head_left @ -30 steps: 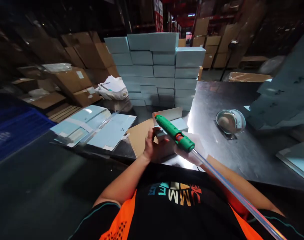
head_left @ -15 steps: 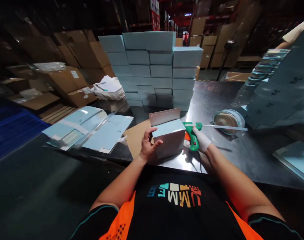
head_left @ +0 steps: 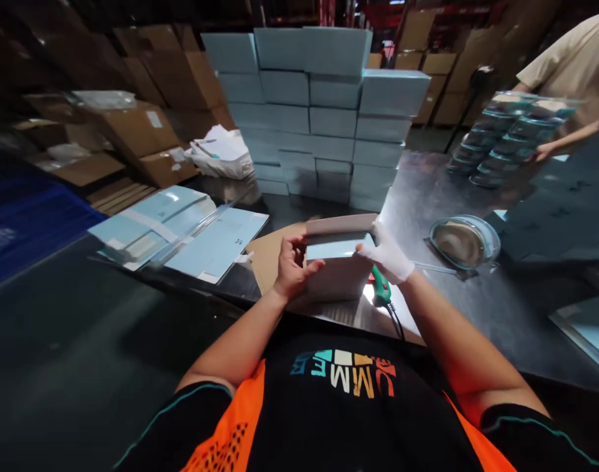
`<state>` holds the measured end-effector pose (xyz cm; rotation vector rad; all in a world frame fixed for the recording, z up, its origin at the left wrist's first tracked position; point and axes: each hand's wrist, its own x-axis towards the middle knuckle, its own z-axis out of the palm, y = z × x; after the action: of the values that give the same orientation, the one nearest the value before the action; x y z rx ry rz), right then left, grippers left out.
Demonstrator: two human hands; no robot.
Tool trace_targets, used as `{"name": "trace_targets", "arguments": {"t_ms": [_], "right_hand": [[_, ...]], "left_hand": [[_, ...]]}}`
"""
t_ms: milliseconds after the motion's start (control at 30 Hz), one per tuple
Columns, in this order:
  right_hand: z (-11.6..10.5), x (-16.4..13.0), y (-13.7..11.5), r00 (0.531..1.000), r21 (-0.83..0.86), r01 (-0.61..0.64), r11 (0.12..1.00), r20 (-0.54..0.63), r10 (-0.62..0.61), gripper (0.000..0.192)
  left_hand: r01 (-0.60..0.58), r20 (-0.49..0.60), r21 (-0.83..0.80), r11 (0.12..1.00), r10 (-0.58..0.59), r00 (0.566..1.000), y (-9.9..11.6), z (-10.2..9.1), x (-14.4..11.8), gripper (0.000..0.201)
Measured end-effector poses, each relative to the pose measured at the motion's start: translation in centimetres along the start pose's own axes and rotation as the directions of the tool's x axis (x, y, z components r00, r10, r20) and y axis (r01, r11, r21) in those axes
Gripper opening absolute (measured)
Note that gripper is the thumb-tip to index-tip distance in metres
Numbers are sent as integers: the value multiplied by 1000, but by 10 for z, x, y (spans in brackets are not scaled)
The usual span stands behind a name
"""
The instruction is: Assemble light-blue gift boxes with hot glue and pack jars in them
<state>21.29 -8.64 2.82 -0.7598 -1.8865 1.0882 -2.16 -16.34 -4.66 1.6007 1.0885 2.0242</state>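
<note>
A light-blue cardboard box [head_left: 336, 278] stands on the table in front of me, its raised back flap [head_left: 341, 224] upright behind the top. My bare left hand [head_left: 295, 269] grips its left side, thumb and fingers curled at the upper edge. At the upper right corner, my right hand [head_left: 392, 255], in a white glove, holds the box with its thumb over the top edge. Just below that hand the green glue gun [head_left: 380, 290] rests on the table, its upper part hidden by the hand. A glue stick [head_left: 434, 267] sticks out to the right.
A wall of stacked light-blue boxes [head_left: 309, 124] rises behind. Flat blue box blanks [head_left: 215, 246] lie left, near a white basket of papers [head_left: 223, 154]. A round clear roll [head_left: 461, 241] sits right. Beyond it, another person's hand [head_left: 545, 151] holds stacked clear containers [head_left: 500, 141].
My right hand has let go of the glue gun, now lower on the table, and taken the box's right side. The back flap tilts less. The other person has come into view.
</note>
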Motion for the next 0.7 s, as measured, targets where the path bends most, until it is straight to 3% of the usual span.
{"name": "trace_targets", "arguments": {"t_ms": [100,233,300,433,567,700], "right_hand": [[-13,-7,1,994,16,89,996,56,-90,77],[-24,-21,6,980,-35,174,984,101,-170,38],[-23,-26,7,973,-44,191,981,143,-183,25],[-15,-33,7,951,-42,258,965,188,-246,22],[-12,-35,7,943,-25,302,953,157,-295,18],[-11,-40,17,957,-45,264,963,133,-256,24]], "left_hand": [[-50,42,-12,999,51,998,4,-5,3,74],[-168,212,20,986,160,964,15,-17,18,47],[-261,324,37,965,236,916,19,-21,27,40],[-372,510,93,924,276,814,25,-26,36,43],[-463,581,28,886,362,729,29,-30,45,38],[-571,661,33,820,411,628,38,-29,53,51]]}}
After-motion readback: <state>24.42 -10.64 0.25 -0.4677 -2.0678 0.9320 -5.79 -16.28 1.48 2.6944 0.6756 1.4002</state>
